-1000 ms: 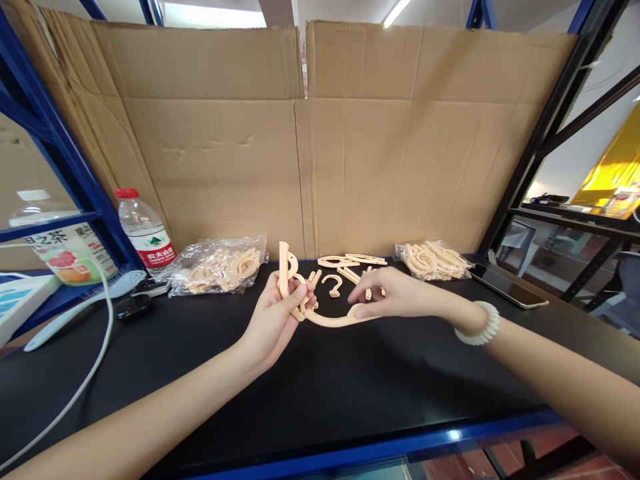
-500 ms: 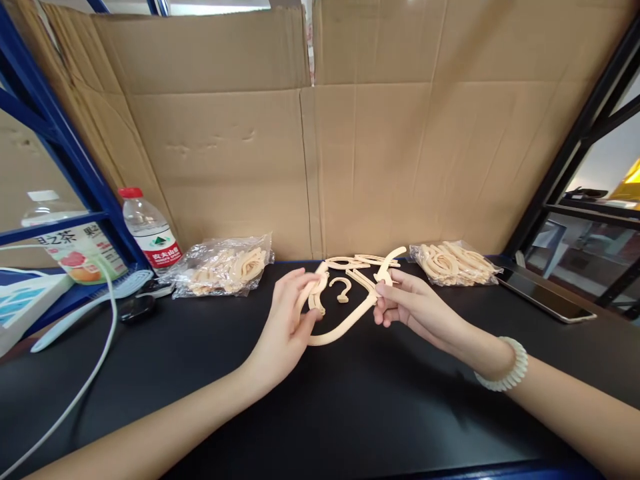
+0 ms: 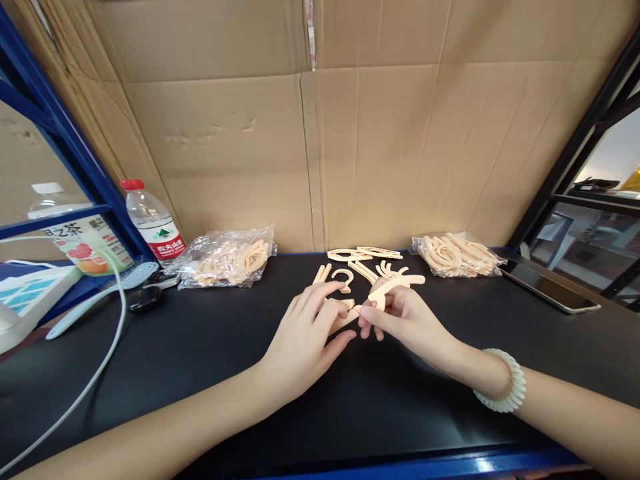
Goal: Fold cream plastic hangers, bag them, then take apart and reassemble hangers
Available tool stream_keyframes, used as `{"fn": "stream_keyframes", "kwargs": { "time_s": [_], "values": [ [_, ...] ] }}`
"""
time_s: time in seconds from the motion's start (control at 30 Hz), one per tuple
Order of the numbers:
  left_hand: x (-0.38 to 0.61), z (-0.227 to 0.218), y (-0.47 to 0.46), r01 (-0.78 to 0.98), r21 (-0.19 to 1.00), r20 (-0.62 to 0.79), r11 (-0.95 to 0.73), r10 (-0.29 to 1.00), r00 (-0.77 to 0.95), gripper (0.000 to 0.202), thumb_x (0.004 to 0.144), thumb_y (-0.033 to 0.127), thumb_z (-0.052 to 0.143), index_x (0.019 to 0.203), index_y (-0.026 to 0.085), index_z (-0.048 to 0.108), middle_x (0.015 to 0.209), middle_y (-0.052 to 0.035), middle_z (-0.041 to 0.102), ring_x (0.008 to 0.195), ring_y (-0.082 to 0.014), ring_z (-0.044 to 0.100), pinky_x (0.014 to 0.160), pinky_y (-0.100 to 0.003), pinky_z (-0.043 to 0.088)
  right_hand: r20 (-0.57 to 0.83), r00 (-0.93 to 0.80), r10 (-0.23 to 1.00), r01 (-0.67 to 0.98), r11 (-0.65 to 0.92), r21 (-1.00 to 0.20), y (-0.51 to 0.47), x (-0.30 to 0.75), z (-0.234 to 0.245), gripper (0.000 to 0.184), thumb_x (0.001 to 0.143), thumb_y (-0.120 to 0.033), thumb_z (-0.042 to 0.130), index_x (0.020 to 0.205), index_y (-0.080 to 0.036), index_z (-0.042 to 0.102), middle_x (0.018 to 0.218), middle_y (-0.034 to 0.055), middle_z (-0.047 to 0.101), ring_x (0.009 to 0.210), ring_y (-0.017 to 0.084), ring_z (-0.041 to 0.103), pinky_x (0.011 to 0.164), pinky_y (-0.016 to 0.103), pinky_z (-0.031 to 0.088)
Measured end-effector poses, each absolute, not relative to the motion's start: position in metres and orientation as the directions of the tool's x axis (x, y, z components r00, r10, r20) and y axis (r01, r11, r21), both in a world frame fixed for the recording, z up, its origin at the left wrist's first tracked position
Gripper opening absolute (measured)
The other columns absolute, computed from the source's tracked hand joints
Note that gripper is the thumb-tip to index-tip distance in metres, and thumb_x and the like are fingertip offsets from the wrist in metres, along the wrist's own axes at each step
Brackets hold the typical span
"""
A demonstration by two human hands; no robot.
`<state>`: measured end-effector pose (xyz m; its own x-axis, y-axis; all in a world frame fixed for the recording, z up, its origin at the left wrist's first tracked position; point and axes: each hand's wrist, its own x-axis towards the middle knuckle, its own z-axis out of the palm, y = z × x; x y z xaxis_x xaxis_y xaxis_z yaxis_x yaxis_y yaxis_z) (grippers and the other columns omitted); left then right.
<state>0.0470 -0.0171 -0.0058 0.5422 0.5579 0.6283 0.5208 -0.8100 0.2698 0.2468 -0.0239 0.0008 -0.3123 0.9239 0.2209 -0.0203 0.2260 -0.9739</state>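
Both my hands are over the black table, close together, at a beige plastic clothes-hanger arm (image 3: 395, 287). My right hand (image 3: 405, 317) pinches it between thumb and fingers, its flat end pointing up to the right. My left hand (image 3: 310, 333) curls its fingers over the lower left end, thumb held lower; the fingers hide much of that end. Just behind the hands lies a loose beige hanger hook (image 3: 343, 280). Other hanger pieces (image 3: 363, 270) lie around it, including short strips (image 3: 323, 273) to its left and curved pieces (image 3: 393, 269) to its right.
More flat hanger pieces (image 3: 365, 254) lie by the cardboard wall (image 3: 380, 153). Clear bags of hanger parts stand left (image 3: 225, 260) and right (image 3: 457, 255). A phone (image 3: 550, 287) lies at right. At left are a water bottle (image 3: 155, 223), a brush (image 3: 100, 300) and a white cable (image 3: 107, 353).
My left hand has moved right, close to my right hand, and its fingers now lie over the hanger arm near the joint. My right hand has shifted slightly left and down. The view tilts lower.
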Motion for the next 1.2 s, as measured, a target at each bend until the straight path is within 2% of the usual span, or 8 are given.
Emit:
{"fn": "stream_keyframes", "kwargs": {
  "time_s": [0.2,0.37,0.5,0.63,0.73,0.87,1.0,1.2],
  "values": [
    [0.047,-0.003,-0.018,0.534,0.203,0.645,-0.821,0.522,0.558,0.004,0.087,0.022,0.059,0.090,0.021,0.056,0.126,-0.0135,0.058,0.123,-0.0312,0.049,0.095,-0.047,0.041,0.244,-0.330,0.912,-0.029,0.248,-0.968,-0.030,0.245,0.003,0.034,0.079,-0.042,0.070,0.068,-0.015,0.054,0.066,0.0008,0.060,0.058,0.011,0.061,0.050,0.022,0.047],
    [0.049,-0.003,-0.019,0.511,0.245,0.599,-0.824,0.543,0.589,0.010,0.090,0.029,0.058,0.086,0.020,0.056,0.125,-0.0142,0.059,0.120,-0.0295,0.052,0.095,-0.045,0.041,0.242,-0.339,0.909,0.004,0.258,-0.966,-0.033,0.242,0.000,0.033,0.082,-0.044,0.067,0.070,-0.016,0.054,0.068,0.0019,0.060,0.061,0.013,0.063,0.057,0.026,0.052],
    [0.048,-0.005,-0.016,0.482,0.289,0.548,-0.827,0.556,0.625,0.009,0.091,0.028,0.056,0.090,0.022,0.062,0.122,-0.0105,0.062,0.115,-0.0281,0.055,0.096,-0.045,0.039,0.300,-0.354,0.886,0.081,0.349,-0.934,-0.032,0.243,-0.004,0.033,0.083,-0.045,0.065,0.070,-0.017,0.055,0.072,0.0004,0.055,0.058,0.011,0.059,0.052,0.024,0.049],
    [0.045,-0.007,-0.015,0.485,0.268,0.519,-0.833,0.548,0.656,0.010,0.092,0.026,0.054,0.092,0.024,0.064,0.117,-0.0078,0.065,0.108,-0.0252,0.057,0.094,-0.042,0.038,0.440,-0.449,0.778,0.338,0.603,-0.722,-0.030,0.249,-0.006,0.039,0.092,-0.037,0.054,0.059,-0.018,0.048,0.060,-0.0010,0.050,0.055,0.010,0.048,0.050,0.024,0.037],
    [0.046,-0.006,-0.016,0.471,0.257,0.513,-0.844,0.532,0.673,0.012,0.092,0.023,0.052,0.089,0.024,0.064,0.109,-0.0057,0.069,0.097,-0.0223,0.060,0.092,-0.040,0.035,0.454,-0.534,0.713,0.417,0.689,-0.592,-0.032,0.250,-0.006,0.046,0.097,-0.034,0.042,0.055,-0.017,0.047,0.054,-0.0015,0.049,0.052,0.009,0.044,0.053,0.025,0.035],
    [0.048,-0.001,-0.020,0.482,0.286,0.526,-0.829,0.556,0.644,0.013,0.089,0.017,0.052,0.085,0.024,0.063,0.095,-0.0034,0.070,0.082,-0.0193,0.061,0.087,-0.039,0.034,0.428,-0.447,0.786,0.447,0.610,-0.654,-0.039,0.244,-0.007,0.051,0.099,-0.040,0.038,0.055,-0.018,0.052,0.046,-0.0027,0.047,0.046,0.009,0.044,0.052,0.024,0.036],
    [0.050,0.002,-0.022,0.468,0.304,0.552,-0.830,0.554,0.623,0.017,0.082,0.010,0.053,0.076,0.023,0.060,0.089,-0.0015,0.070,0.080,-0.0192,0.061,0.085,-0.039,0.032,0.336,-0.334,0.881,0.429,0.460,-0.777,-0.046,0.235,-0.010,0.054,0.095,-0.051,0.042,0.052,-0.018,0.051,0.041,-0.0028,0.043,0.043,0.009,0.043,0.048,0.024,0.035],
    [0.048,-0.004,-0.016,0.478,0.240,0.581,-0.845,0.519,0.627,0.018,0.083,0.010,0.051,0.074,0.023,0.059,0.089,-0.0024,0.071,0.082,-0.0213,0.061,0.089,-0.043,0.031,0.143,-0.262,0.954,0.176,0.193,-0.965,-0.051,0.231,-0.006,0.055,0.089,-0.056,0.048,0.050,-0.018,0.054,0.034,-0.0037,0.039,0.037,0.007,0.035,0.047,0.023,0.036]
  ]
}}
